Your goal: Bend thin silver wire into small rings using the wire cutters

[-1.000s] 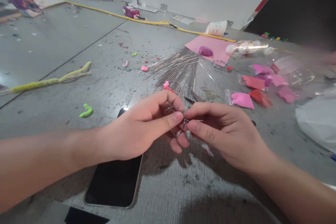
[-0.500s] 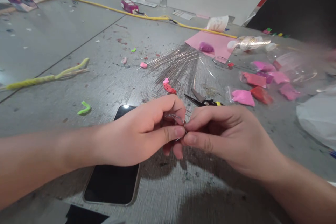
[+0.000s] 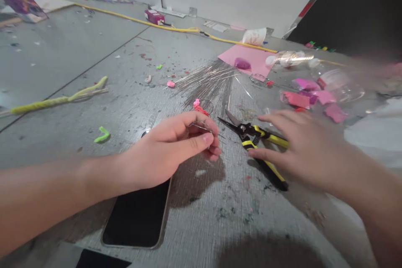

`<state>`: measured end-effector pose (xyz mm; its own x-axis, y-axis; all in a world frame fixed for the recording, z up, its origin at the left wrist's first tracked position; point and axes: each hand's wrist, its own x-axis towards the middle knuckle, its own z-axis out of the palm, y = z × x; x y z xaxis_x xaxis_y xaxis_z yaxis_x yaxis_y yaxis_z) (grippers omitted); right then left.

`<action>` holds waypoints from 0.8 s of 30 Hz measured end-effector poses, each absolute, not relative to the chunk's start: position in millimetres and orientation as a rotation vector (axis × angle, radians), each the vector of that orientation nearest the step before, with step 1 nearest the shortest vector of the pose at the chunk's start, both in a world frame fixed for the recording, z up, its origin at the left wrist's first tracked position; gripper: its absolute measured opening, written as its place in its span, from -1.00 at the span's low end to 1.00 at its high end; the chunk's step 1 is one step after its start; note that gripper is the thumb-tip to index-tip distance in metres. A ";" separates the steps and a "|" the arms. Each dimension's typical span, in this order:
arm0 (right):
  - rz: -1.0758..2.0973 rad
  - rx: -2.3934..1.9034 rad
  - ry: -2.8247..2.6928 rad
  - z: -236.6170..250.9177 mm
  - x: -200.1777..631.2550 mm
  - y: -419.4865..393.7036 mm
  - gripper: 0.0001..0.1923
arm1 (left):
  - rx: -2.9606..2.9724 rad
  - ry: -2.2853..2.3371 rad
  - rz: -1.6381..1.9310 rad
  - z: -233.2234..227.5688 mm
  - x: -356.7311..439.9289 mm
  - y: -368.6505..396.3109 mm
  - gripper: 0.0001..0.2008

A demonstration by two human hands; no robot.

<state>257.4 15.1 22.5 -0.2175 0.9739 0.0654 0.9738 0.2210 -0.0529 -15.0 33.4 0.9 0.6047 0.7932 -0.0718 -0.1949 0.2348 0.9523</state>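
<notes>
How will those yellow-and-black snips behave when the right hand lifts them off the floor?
The snips look rigid and metal-bladed, so probably fairly heavy for their size. The handles lie spread, so they may swing or pivot loosely when lifted by one handle. The right hand hovers over them with open fingers; the grip coating probably resists slipping.

- A craft workspace set up on a grey wood-grain floor (image 3: 94, 50), littered with scraps.
- A fan of thin silver wires (image 3: 209, 80), yellow-and-black wire cutters (image 3: 260, 148) and pink and red clay pieces in clear bags (image 3: 309, 98).
- A pink paper sheet (image 3: 251, 59) and a yellow-green wrapped stem (image 3: 56, 100).
</notes>
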 end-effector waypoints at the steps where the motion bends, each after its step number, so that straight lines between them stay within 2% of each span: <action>1: 0.022 -2.076 -2.394 20.2 265.0 14.2 -0.36 | 1.154 0.646 0.744 1.2 -15.2 33.9 -0.96; 4: 0.220 -2.199 -2.413 12.1 273.6 8.2 -0.31 | 1.254 0.706 0.732 2.9 -15.4 35.2 -0.92; 7: 0.215 -2.098 -2.438 6.3 270.0 1.1 -0.24 | 1.370 0.770 0.755 3.9 -15.0 36.0 -0.91; 10: 0.198 -2.027 -2.464 2.9 269.0 -3.5 -0.44 | 1.479 0.847 0.804 2.6 -15.1 35.3 -0.86; 14: -0.027 -1.953 -2.311 0.5 273.7 -5.9 -0.55 | 1.514 0.955 0.934 1.3 -16.7 32.7 -0.82; 19: -0.349 -1.530 -2.221 6.2 270.1 -11.4 -0.50 | 1.641 1.059 1.075 3.1 -17.6 32.1 -0.83; 24: -0.464 -1.348 -2.293 5.3 265.8 -19.0 -0.52 | 1.767 1.011 1.099 4.0 -18.3 30.5 -0.87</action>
